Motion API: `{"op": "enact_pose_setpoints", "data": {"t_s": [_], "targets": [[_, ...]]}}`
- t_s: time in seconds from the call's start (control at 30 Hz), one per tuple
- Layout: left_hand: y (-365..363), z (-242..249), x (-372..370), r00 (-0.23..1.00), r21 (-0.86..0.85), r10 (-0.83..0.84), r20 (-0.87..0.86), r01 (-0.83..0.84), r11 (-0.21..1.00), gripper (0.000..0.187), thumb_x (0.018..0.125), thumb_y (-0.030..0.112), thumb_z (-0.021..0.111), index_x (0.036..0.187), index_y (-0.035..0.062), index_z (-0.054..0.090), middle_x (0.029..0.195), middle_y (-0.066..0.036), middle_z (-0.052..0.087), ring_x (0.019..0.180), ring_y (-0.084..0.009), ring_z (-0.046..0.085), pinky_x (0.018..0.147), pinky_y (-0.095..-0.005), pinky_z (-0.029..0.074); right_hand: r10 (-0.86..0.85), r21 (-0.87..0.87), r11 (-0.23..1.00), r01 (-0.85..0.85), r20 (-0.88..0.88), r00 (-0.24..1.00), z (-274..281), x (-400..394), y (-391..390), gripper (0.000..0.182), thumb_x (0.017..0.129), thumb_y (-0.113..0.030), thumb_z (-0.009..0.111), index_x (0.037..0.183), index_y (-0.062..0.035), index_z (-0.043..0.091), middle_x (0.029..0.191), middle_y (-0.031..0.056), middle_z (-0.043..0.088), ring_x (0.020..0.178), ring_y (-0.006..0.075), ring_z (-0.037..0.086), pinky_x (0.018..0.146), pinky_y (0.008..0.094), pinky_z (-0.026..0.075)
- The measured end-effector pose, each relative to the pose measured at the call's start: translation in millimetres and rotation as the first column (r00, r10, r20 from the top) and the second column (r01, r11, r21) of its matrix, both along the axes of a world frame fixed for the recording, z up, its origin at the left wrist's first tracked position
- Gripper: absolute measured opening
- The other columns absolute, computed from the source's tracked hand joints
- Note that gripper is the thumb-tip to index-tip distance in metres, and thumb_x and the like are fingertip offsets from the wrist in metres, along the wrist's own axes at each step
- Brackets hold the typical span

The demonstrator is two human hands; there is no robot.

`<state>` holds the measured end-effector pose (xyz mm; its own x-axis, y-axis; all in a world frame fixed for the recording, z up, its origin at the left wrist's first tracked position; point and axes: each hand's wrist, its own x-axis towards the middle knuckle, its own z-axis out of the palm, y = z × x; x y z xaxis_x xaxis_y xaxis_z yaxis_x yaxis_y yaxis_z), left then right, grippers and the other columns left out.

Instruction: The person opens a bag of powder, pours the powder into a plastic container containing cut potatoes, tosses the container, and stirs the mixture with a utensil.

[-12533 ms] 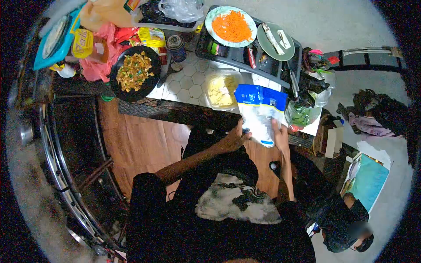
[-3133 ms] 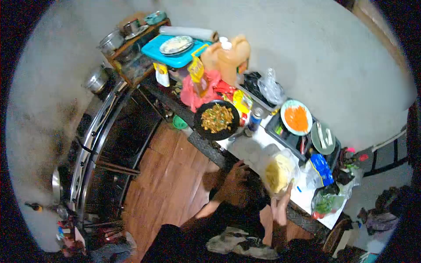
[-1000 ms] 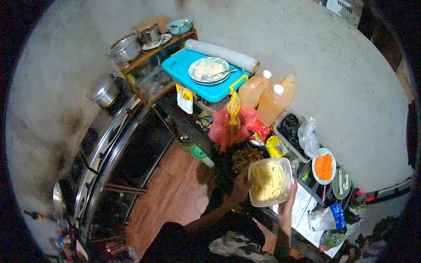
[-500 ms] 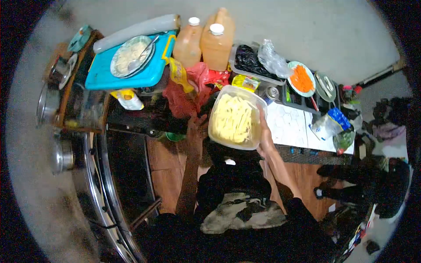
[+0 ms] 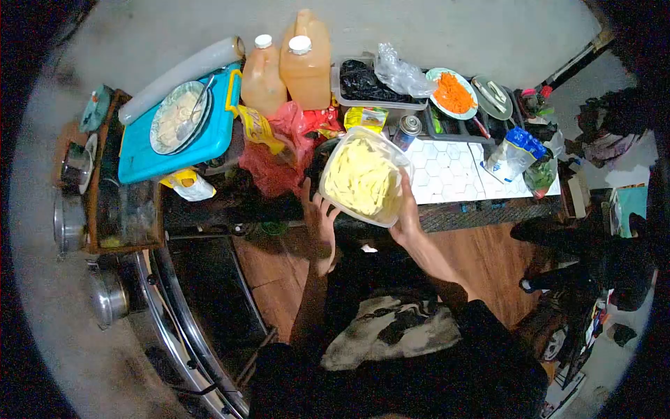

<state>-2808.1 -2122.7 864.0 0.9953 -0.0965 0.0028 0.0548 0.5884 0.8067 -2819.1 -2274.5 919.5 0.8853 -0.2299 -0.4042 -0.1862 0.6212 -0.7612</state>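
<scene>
A square translucent plastic container [image 5: 400,160] full of pale yellow cut strips [image 5: 359,176] is held up in front of me, tilted a little. My right hand [image 5: 406,213] grips its right side, thumb along the wall. At the lower left corner is my left hand [image 5: 322,222], its fingers spread and fingertips right at the container's edge. A red plastic bag [image 5: 276,164] lies just beyond that hand. Behind the container sit a yellow packet [image 5: 365,119] and a spray can [image 5: 407,131].
A plate of white food [image 5: 178,115] with a spoon rests on a turquoise lid [image 5: 146,157] at left. Two orange-filled jugs [image 5: 307,73] stand by the wall. Rightward are shredded carrot [image 5: 453,94], a blue-white bag [image 5: 515,153] and a hexagon-patterned white surface [image 5: 443,174].
My view has turned slightly. My left hand has come up to the container's lower left edge, fingers spreading. The container, still in my right hand, has tilted and its strips have shifted.
</scene>
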Motion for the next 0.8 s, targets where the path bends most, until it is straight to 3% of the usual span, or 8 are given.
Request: {"op": "enact_pose_setpoints", "data": {"t_s": [0.1,0.17,0.23,0.4,0.5,0.57,0.63,0.8], "targets": [[-1,7,-3,0.992,0.096,-0.036,0.123,0.024,0.995,0.069,0.091,0.047,0.038,0.141,0.0114,0.007,0.137,-0.018,0.030,0.124,-0.0306,0.035,0.099,-0.0477,0.031,-0.045,0.149,0.988,0.043,0.010,0.999,-52,8,-18,0.070,0.090,-0.056,0.027,0.140,-0.0096,0.015,0.141,0.0134,0.026,0.128,0.0274,0.031,0.106,0.0417,0.027],[-7,-7,1,0.981,0.096,-0.068,0.183,0.052,0.994,0.068,0.092,0.045,0.037,0.141,0.0120,0.004,0.138,-0.018,0.029,0.124,-0.0304,0.035,0.100,-0.0473,0.030,-0.054,0.022,0.998,0.053,0.034,0.998,-20,2,1,0.070,0.090,-0.057,0.026,0.141,-0.0131,0.010,0.141,0.0166,0.023,0.130,0.0278,0.027,0.105,0.0451,0.027],[-15,-12,0,0.980,0.002,-0.024,0.196,0.024,1.000,0.068,0.093,0.044,0.037,0.142,0.0130,0.001,0.138,-0.019,0.028,0.124,-0.0315,0.035,0.100,-0.0481,0.030,-0.070,-0.012,0.997,0.070,0.041,0.997,-3,-7,0,0.061,0.093,-0.050,0.026,0.137,-0.0078,0.018,0.135,0.0121,0.036,0.122,0.0236,0.039,0.100,0.0368,0.035],[-17,-6,0,0.967,0.113,-0.101,0.233,0.076,0.991,0.074,0.091,0.047,0.039,0.142,0.0135,-0.002,0.140,-0.017,0.025,0.125,-0.0321,0.033,0.100,-0.0509,0.028,-0.129,0.029,0.992,0.127,0.122,0.984,-39,10,-15,0.063,0.093,-0.052,0.024,0.139,-0.0102,0.015,0.138,0.0130,0.030,0.126,0.0241,0.033,0.102,0.0380,0.032],[-15,-25,0,0.991,0.128,-0.053,0.123,0.037,0.991,0.074,0.090,0.048,0.039,0.141,0.0133,-0.001,0.141,-0.018,0.024,0.125,-0.0342,0.033,0.099,-0.0519,0.029,-0.082,0.002,0.997,0.082,0.082,0.993,-14,-1,-14,0.064,0.093,-0.052,0.024,0.139,-0.0094,0.016,0.139,0.0125,0.030,0.127,0.0251,0.032,0.103,0.0400,0.032],[-20,12,-2,0.984,0.152,-0.106,0.146,0.084,0.985,0.074,0.090,0.049,0.040,0.141,0.0131,0.000,0.141,-0.018,0.024,0.126,-0.0335,0.032,0.100,-0.0521,0.028,-0.193,0.222,0.957,0.185,0.016,0.981,-35,7,-27,0.062,0.093,-0.050,0.026,0.137,-0.0064,0.020,0.137,0.0111,0.034,0.125,0.0246,0.035,0.102,0.0399,0.033],[-26,9,1,0.982,0.132,-0.123,0.140,0.105,0.986,0.075,0.090,0.049,0.041,0.141,0.0131,0.000,0.141,-0.018,0.024,0.127,-0.0327,0.031,0.100,-0.0523,0.027,-0.210,0.135,0.970,0.202,0.047,0.977,-44,1,-14,0.065,0.092,-0.054,0.026,0.136,-0.0068,0.023,0.134,0.0114,0.037,0.121,0.0238,0.041,0.099,0.0400,0.036],[-39,23,-4,0.988,0.118,-0.152,0.023,0.148,0.982,0.077,0.090,0.044,0.046,0.140,0.0114,-0.002,0.140,-0.021,0.021,0.126,-0.0319,0.030,0.101,-0.0482,0.028,-0.299,0.245,0.933,0.263,0.119,0.947,-80,-1,-38,0.061,0.094,-0.044,0.032,0.138,-0.0107,0.008,0.138,0.0115,0.025,0.126,0.0253,0.031,0.101,0.0377,0.033]]}}
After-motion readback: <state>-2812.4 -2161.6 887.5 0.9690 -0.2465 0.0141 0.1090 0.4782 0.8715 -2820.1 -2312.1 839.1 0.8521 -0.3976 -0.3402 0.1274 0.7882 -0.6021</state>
